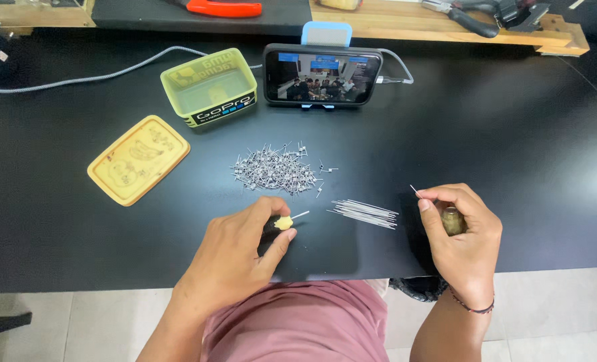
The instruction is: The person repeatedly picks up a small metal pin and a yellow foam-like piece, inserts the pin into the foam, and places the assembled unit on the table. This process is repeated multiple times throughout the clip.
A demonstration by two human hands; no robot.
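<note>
1. From my remote seat, I see the left hand (235,255) closed around a small yellow-tipped tool (284,223), its thin metal pin pointing right over the black table (513,134).
2. The right hand (460,231) pinches one straight wire (414,190) between thumb and forefinger, a brass-coloured piece tucked in the palm.
3. The hands are well apart; the bundle of straight wires (365,213) lies between them, the heap of coiled pieces (275,169) just beyond.
4. I judge a steady, low pin and a wire held taut near its end serve best.
</note>
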